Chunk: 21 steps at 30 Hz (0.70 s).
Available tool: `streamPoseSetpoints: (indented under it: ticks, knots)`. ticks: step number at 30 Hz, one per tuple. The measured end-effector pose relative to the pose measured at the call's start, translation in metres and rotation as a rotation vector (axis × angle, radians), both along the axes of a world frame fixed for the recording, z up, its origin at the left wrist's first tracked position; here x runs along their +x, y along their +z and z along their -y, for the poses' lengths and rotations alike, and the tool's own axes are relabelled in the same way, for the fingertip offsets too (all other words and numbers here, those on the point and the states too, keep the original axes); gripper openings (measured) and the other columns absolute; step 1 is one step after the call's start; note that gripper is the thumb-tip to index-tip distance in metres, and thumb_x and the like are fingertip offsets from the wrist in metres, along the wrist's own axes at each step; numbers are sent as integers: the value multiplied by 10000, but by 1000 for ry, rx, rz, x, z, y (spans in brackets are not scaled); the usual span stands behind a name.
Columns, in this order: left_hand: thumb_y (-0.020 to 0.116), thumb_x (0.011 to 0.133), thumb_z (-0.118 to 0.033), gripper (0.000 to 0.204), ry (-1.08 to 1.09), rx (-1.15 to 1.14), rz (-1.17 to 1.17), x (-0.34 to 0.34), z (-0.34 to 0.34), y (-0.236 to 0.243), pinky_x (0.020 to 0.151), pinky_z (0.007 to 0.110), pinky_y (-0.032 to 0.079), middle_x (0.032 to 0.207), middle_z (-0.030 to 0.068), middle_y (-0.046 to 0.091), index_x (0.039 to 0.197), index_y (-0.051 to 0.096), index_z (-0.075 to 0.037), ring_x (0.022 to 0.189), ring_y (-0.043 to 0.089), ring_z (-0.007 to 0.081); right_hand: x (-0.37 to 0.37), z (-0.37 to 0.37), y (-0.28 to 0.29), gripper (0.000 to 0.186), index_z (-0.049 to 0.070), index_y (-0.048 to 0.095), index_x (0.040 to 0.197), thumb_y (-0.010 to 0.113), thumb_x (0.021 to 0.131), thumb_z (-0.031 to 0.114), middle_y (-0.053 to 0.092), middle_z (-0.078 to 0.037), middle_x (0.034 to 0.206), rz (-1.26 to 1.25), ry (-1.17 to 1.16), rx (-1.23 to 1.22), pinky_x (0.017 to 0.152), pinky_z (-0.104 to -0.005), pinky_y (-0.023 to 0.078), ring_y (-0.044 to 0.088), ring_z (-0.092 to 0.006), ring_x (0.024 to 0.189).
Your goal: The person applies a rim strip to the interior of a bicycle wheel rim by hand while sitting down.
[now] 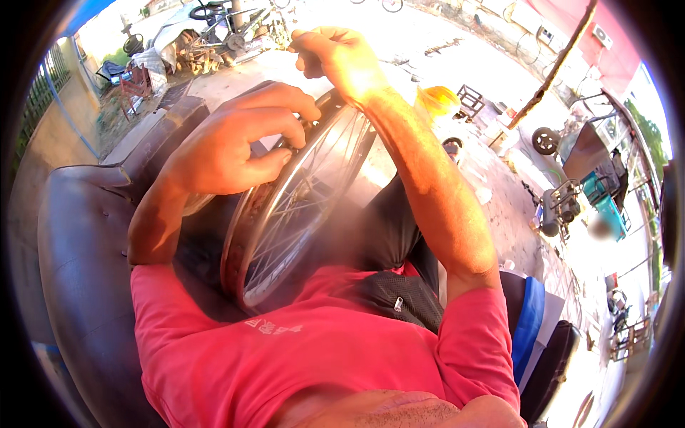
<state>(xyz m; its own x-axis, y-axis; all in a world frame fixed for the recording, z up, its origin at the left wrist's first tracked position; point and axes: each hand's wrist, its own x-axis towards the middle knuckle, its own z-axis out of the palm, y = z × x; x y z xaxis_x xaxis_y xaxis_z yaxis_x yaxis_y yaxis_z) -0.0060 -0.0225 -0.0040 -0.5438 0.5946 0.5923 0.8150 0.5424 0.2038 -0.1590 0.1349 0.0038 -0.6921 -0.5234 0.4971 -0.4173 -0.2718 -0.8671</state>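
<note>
A bare bicycle wheel (260, 242) with a metal rim and wire spokes stands tilted against my body at the middle of the head view. My left hand (239, 143) curls its fingers and thumb over the upper left part of the rim. My right hand (335, 60) is raised above the top of the wheel, fingertips pinched together; whatever they hold is too small to make out. My right wrist is close to the rim, and my forearm passes to the right of the spokes.
I sit on a dark padded sofa (85, 264). Piled scrap and bicycle parts (228, 39) lie ahead. At the right are a wooden pole (549, 78), a compressor (556, 207), a teal crate (603, 203) and a small black wheel (546, 140). A yellow object (437, 100) lies beyond my right arm.
</note>
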Motion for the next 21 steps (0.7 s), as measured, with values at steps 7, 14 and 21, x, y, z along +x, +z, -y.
streamPoseSetpoints:
  ticks: [7, 14, 21]
  knots:
    - [741, 776, 1, 162, 30, -14, -93, -2, 2, -3, 965, 411, 515, 1181, 87, 672, 906, 662, -51, 1151, 633, 316, 1, 0, 0, 324, 3, 742, 897, 724, 959, 321, 673, -53, 737, -1, -19, 41, 701, -289, 495, 627, -128, 718]
    - [744, 796, -33, 142, 23, -65, -77, -2, 5, 0, 994, 408, 510, 1194, 92, 672, 915, 669, -52, 1166, 632, 312, 4, -4, 3, 272, 20, 761, 958, 709, 978, 286, 689, -27, 798, -7, -40, 108, 697, -253, 497, 607, -104, 733]
    - [733, 812, -46, 114, 26, 17, -52, 1, 4, -4, 1011, 416, 498, 1195, 97, 671, 889, 650, -55, 1168, 633, 318, 1, -2, 4, 249, 32, 764, 976, 686, 995, 268, 695, -22, 788, -7, -115, 158, 699, -245, 500, 597, -92, 714]
